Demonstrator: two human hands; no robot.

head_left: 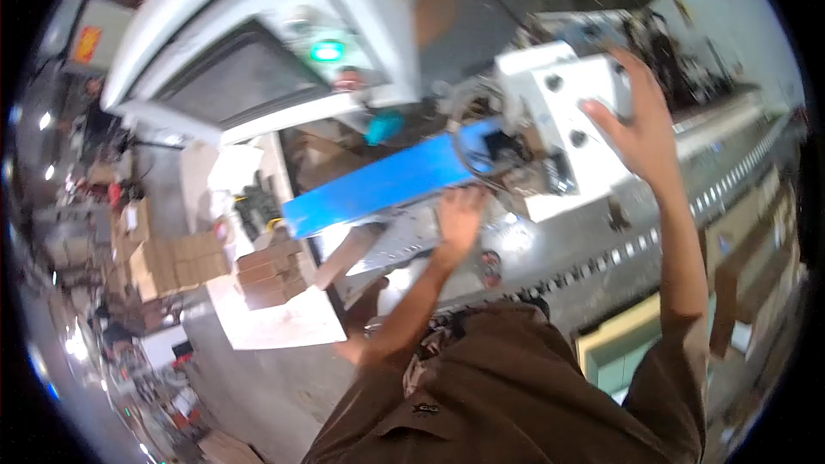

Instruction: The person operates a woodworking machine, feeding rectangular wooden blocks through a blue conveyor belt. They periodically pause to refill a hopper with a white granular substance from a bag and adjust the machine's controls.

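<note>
My left hand (pixel 461 216) lies on the metal bed by the near edge of a long blue panel (pixel 387 176), fingers stretched forward and a little blurred. At the right, my right hand (pixel 640 120) rests against a white machine housing (pixel 589 133) with dark round knobs. Its thumb and fingers are spread apart on the housing. A looped cable or ring (pixel 471 142) hangs over the right end of the blue panel, beside the housing. What lies beneath my right fingertips is partly hidden.
A white cabinet with a dark screen (pixel 245 82) and a lit green button (pixel 327 51) stands at the far left. Cardboard boxes (pixel 271 273) sit on a white board to the left. A toothed rail (pixel 593 268) runs along the machine's near side, with cartons at the right.
</note>
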